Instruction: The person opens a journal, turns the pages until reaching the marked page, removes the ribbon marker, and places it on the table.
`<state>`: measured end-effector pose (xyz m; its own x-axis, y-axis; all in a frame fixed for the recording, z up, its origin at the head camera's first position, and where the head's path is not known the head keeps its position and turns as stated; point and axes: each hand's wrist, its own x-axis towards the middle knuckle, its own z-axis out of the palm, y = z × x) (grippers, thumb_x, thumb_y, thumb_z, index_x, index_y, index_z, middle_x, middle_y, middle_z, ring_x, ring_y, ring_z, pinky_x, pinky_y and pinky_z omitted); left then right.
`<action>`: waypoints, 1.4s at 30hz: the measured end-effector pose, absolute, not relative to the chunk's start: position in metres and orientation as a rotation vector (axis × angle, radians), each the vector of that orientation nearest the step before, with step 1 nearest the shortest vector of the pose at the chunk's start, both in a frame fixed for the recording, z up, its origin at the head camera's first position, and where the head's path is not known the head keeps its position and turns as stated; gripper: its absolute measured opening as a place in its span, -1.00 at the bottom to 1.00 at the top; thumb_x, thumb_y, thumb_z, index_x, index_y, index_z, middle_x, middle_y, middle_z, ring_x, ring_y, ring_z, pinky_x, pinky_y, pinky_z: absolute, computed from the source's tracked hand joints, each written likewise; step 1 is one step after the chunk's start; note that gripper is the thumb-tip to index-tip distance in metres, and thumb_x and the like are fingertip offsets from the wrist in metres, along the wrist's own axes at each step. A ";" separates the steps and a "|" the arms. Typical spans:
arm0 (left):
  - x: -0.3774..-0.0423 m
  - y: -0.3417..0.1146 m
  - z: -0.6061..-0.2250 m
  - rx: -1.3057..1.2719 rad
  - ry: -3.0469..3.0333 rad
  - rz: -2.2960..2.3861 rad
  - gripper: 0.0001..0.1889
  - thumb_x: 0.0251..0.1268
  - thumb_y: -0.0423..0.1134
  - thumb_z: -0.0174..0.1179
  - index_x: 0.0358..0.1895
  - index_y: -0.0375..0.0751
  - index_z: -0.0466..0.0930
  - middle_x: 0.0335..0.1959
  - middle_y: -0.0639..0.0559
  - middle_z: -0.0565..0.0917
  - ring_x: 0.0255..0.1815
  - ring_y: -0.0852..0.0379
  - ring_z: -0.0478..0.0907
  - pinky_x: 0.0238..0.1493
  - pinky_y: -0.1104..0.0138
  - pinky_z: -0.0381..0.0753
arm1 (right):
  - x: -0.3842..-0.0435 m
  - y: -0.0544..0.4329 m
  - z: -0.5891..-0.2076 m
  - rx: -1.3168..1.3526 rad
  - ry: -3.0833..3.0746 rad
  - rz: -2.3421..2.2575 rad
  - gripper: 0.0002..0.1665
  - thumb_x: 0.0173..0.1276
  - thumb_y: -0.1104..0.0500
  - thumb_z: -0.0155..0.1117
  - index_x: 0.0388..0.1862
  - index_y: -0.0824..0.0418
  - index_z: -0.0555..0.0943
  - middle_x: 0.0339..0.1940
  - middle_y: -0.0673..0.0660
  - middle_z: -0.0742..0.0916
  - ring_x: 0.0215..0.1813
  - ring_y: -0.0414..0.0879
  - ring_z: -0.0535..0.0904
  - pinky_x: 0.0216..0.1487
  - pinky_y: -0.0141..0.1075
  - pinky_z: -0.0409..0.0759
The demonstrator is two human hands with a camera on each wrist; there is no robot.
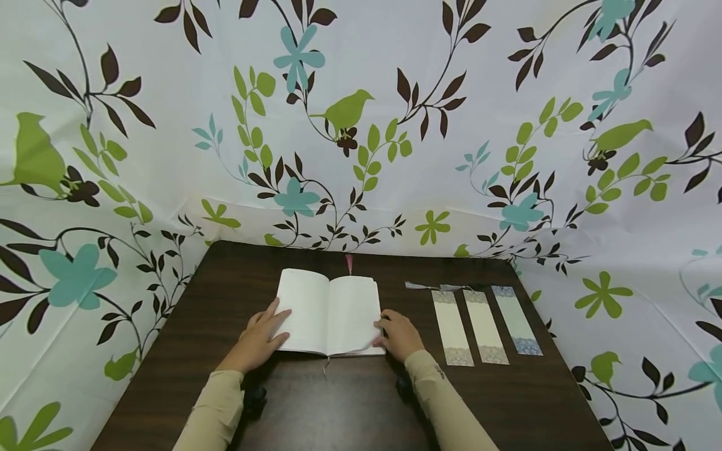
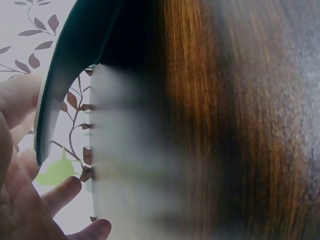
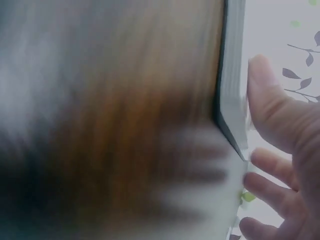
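An open book with blank white pages (image 1: 354,316) lies on the dark table. My left hand (image 1: 256,335) rests at its left edge, fingers spread onto the left page and the thumb near the lower corner. On the right edge is my right hand (image 1: 399,334), thumb and fingertips touching the page margin by the lower corner. In the right wrist view, the right thumb (image 3: 262,80) lies along the page block, with the other fingers apart beyond the edge. The left wrist view shows the book's dark cover (image 2: 75,55) beside the left fingers. A pink tassel (image 1: 349,264) sticks out at the top.
Three bookmarks lie in a row to the right: a cream one (image 1: 453,327), another cream one (image 1: 486,327) and a pale green-blue one (image 1: 517,321). A thin ribbon (image 1: 324,368) hangs below the spine. Patterned cloth (image 1: 361,169) borders the brown table (image 1: 333,413) at back and sides.
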<state>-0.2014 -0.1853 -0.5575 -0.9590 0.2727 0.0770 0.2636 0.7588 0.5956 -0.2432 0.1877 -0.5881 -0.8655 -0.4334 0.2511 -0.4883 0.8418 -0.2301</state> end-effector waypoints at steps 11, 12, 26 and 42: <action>-0.200 -0.187 -0.559 0.442 2.943 0.983 -0.41 0.51 -0.13 0.20 0.53 -0.12 0.33 0.66 -0.24 -0.03 0.46 -0.53 0.10 0.16 -0.52 0.20 | -0.237 0.171 -0.577 0.663 -2.855 0.996 0.32 0.22 0.16 0.57 0.65 0.36 -0.16 0.48 0.38 0.43 0.50 0.23 0.34 0.41 0.09 0.34; -0.200 -0.187 -0.559 0.441 2.944 0.989 -0.41 0.51 -0.13 0.20 0.53 -0.12 0.33 0.66 -0.24 -0.03 0.46 -0.53 0.10 0.16 -0.52 0.20 | -0.236 0.168 -0.574 0.675 -2.852 1.119 0.34 0.26 0.17 0.55 0.66 0.34 -0.23 0.49 0.39 0.41 0.50 0.24 0.34 0.42 0.11 0.33; -0.199 -0.183 -0.557 0.377 2.943 1.062 -0.53 0.70 -0.05 -0.16 0.48 -0.13 0.41 0.65 -0.21 0.04 0.48 -0.48 0.09 0.21 -0.54 0.10 | -0.222 0.114 -0.563 1.035 -2.854 1.496 0.23 0.53 0.13 0.26 0.64 0.16 -0.52 0.58 -0.02 0.38 0.61 0.08 0.15 0.53 0.07 0.13; -0.202 -0.178 -0.558 0.362 2.907 1.107 -0.28 0.56 -0.11 0.14 0.54 -0.50 0.12 0.65 -0.30 -0.04 0.52 -0.46 0.03 0.38 -0.36 0.13 | -0.217 0.100 -0.574 1.324 -2.881 0.530 -0.25 0.53 -0.03 0.23 0.61 0.03 0.26 0.62 0.00 0.32 0.60 0.08 0.20 0.40 0.27 0.29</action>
